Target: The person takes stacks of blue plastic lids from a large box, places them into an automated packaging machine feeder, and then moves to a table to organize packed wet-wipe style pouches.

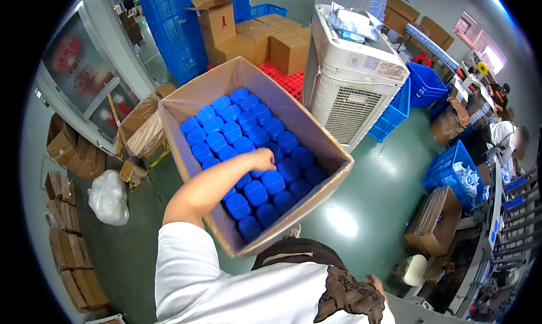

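Green floor (367, 180) around carton (302, 131) of blue blocks (256, 194); left fingers (270, 160) together, right fingers (373, 280) unclear

Right under my left hand (263, 159), the blue rounded pieces (256, 193) look like smooth, matt plastic. Around them, the carton (299, 120) is dull brown cardboard. My white shirt (186, 259) is matt cloth, the green floor (361, 188) shines glossy, and that bag (109, 197) is crinkled, shiny plastic film!

Right hand (376, 284) mostly hidden
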A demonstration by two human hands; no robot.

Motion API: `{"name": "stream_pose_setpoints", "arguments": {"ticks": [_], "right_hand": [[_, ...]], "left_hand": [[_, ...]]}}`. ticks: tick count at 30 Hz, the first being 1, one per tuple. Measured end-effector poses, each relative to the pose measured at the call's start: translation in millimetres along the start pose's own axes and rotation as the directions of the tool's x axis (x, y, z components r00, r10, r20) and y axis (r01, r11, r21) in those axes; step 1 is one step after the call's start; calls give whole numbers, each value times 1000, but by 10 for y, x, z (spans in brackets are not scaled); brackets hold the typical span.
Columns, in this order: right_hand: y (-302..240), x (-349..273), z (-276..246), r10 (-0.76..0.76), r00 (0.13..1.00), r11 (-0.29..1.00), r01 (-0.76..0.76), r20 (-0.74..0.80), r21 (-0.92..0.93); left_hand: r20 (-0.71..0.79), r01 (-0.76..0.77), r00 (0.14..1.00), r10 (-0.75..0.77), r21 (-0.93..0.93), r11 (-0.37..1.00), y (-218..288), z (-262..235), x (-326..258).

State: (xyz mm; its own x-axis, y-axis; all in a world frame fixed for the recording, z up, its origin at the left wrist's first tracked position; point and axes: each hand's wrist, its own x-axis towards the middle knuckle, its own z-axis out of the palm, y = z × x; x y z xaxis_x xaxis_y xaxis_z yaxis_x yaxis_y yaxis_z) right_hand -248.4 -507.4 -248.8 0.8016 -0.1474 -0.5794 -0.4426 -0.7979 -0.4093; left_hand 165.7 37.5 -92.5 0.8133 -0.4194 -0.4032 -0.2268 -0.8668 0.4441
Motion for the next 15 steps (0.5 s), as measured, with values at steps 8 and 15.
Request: {"name": "stream_pose_setpoints", "arguments": {"ticks": [8, 15], "right_hand": [[684, 113, 138, 364, 872, 929, -365, 326, -62], [-261, 1382, -965, 78, 996, 872, -46, -45, 488]], "left_hand": [[37, 125, 991, -130, 104, 987, 338, 268, -40], [246, 247, 954, -171, -323, 914, 122, 461, 10]]}}
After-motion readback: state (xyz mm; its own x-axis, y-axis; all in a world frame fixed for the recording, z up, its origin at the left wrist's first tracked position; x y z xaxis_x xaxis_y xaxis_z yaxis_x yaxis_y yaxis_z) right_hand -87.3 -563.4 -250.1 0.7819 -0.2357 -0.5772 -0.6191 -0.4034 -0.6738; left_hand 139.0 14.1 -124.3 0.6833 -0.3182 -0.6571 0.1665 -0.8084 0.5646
